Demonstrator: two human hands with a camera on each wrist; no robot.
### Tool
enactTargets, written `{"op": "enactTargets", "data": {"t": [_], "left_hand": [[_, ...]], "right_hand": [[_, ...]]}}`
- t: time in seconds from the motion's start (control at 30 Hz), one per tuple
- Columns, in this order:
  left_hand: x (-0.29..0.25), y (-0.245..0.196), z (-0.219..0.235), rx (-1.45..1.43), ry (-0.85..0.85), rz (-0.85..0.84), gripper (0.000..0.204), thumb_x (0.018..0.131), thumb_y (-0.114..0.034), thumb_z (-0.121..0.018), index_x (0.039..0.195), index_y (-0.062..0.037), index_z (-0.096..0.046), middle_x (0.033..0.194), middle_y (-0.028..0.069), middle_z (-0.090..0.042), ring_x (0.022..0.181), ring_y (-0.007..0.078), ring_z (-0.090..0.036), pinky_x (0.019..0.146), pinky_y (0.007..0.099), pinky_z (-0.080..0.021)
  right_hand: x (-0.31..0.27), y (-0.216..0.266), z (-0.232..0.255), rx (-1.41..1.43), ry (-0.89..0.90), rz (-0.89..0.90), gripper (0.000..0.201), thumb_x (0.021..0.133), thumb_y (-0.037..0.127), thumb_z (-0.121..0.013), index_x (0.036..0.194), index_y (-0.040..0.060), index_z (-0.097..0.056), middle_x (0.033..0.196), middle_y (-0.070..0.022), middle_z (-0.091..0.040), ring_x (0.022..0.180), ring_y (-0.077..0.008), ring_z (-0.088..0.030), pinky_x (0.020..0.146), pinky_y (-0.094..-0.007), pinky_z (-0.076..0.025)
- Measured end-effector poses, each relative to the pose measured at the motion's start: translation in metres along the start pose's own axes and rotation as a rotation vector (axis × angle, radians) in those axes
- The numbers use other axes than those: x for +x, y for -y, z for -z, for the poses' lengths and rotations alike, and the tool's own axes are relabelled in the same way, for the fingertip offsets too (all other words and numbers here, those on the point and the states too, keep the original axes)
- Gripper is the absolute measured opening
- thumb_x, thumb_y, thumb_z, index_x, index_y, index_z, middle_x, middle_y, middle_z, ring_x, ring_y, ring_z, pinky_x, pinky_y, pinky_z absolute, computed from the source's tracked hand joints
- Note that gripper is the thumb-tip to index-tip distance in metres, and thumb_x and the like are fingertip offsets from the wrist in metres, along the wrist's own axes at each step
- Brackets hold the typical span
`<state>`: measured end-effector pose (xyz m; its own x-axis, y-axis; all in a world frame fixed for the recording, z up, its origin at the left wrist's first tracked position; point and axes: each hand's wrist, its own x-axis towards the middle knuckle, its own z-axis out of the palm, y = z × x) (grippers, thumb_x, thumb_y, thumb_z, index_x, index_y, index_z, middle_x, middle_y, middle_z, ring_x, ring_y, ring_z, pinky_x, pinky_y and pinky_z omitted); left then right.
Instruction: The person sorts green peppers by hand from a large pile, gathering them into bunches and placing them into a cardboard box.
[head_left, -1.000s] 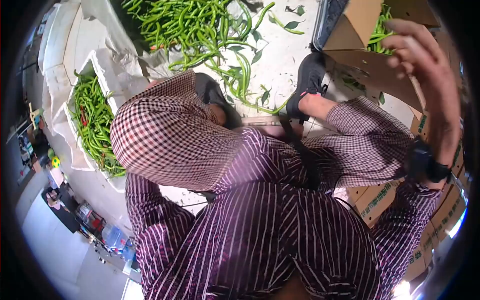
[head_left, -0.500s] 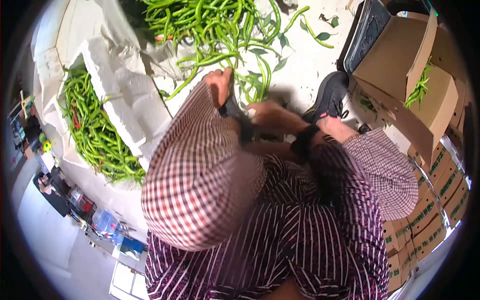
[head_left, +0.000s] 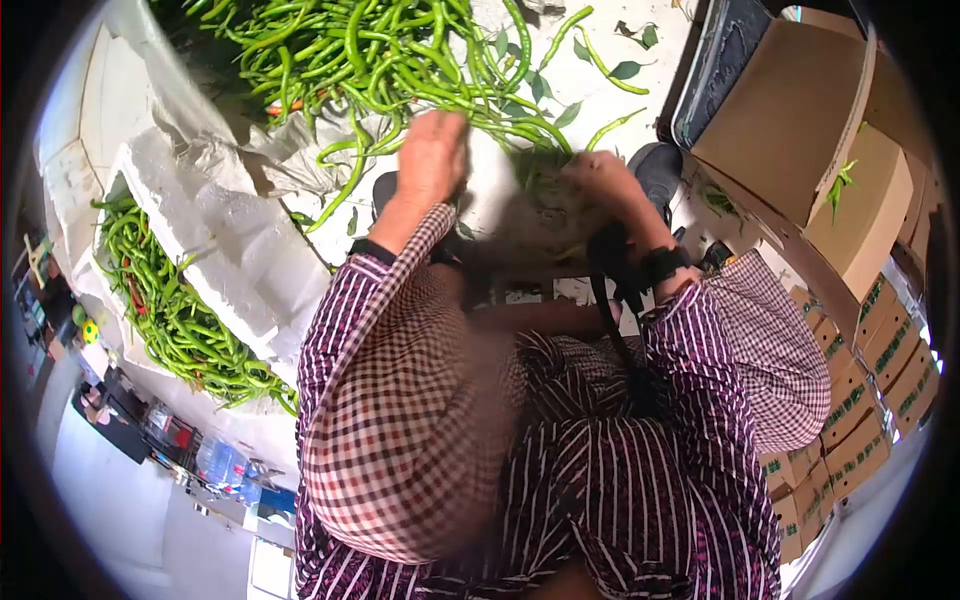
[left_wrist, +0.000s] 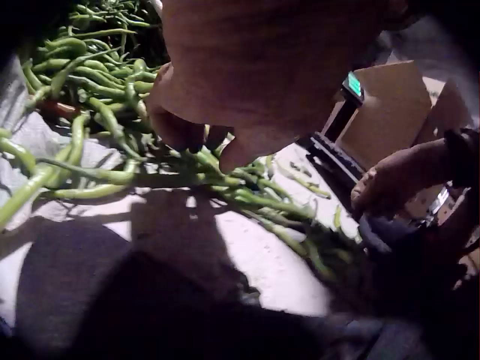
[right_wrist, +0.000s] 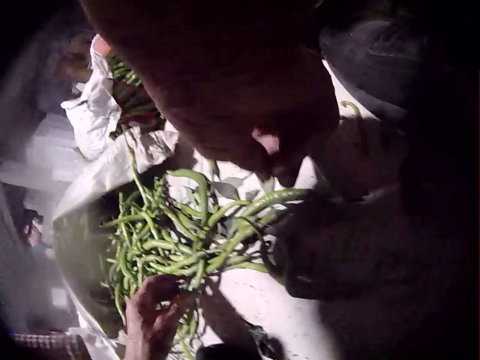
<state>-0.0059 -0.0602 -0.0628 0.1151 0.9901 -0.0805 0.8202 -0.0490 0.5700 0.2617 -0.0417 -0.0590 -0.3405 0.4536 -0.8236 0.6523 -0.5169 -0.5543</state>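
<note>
Long green chili peppers [head_left: 370, 60] lie heaped on the pale floor in front of the person. At the near edge of the heap, the left hand [head_left: 432, 160] has its fingers curled over some peppers [left_wrist: 202, 161], pinching them in the left wrist view. Over the floor between the shoes hangs the right hand [head_left: 608, 185], fingers curled, next to the tips of loose peppers [head_left: 545, 128]. Its palm is turned away and dark in the right wrist view, so I cannot tell whether it holds a pepper.
On the left stands a white foam box [head_left: 215, 240] filled with peppers. An open cardboard carton [head_left: 780, 100] stands at the right beside a dark tray-like thing [head_left: 712, 75]. Stacked cartons [head_left: 865, 400] are behind it. A black shoe [head_left: 657, 180] flanks the right hand.
The right hand has come down from beside the carton to the floor between the shoes. The left hand has moved forward past the knee onto the near edge of the pepper heap.
</note>
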Motion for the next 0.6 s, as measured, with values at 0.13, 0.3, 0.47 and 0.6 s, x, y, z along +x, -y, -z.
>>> {"op": "enactTargets", "data": {"t": [0.13,0.3,0.47,0.6], "left_hand": [[-0.01,0.037,-0.002,0.431,0.118,0.114,0.031,0.071,-0.012,-0.066,0.1,-0.0079,-0.057,0.096,0.012,-0.056,0.091,0.0329,-0.053,0.075,0.044,-0.043],[-0.025,0.025,0.011,0.092,0.234,0.022,0.025,0.077,-0.011,-0.061,0.102,-0.0081,-0.056,0.09,0.0124,-0.056,0.093,0.0332,-0.052,0.079,0.0434,-0.04],[-0.025,0.004,0.014,-0.071,0.184,-0.027,0.036,0.084,-0.015,-0.058,0.119,-0.0088,-0.052,0.102,0.0175,-0.058,0.093,0.0355,-0.058,0.079,0.0428,-0.048],[-0.013,0.014,0.022,0.109,0.284,0.117,0.048,0.082,-0.018,-0.062,0.128,-0.0156,-0.049,0.108,0.0185,-0.059,0.092,0.0376,-0.06,0.079,0.0432,-0.05]], "right_hand": [[0.026,-0.034,0.019,-0.144,-0.422,-0.217,0.042,0.072,0.043,-0.066,0.087,0.0032,-0.066,0.093,-0.0171,-0.067,0.087,-0.0341,-0.063,0.081,-0.042,-0.048],[0.034,-0.036,0.003,-0.144,-0.613,-0.362,0.059,0.073,0.05,-0.067,0.097,-0.0033,-0.062,0.098,-0.0253,-0.064,0.098,-0.0398,-0.06,0.087,-0.0433,-0.046],[0.05,-0.058,0.002,-0.111,-0.747,-0.385,0.046,0.069,0.042,-0.07,0.092,0.0028,-0.061,0.09,-0.0201,-0.065,0.093,-0.0376,-0.061,0.083,-0.0442,-0.048],[0.035,-0.043,0.019,-0.097,-0.696,-0.282,0.034,0.075,0.028,-0.062,0.1,0.0048,-0.06,0.101,-0.0226,-0.063,0.1,-0.0383,-0.059,0.085,-0.0468,-0.047]]}}
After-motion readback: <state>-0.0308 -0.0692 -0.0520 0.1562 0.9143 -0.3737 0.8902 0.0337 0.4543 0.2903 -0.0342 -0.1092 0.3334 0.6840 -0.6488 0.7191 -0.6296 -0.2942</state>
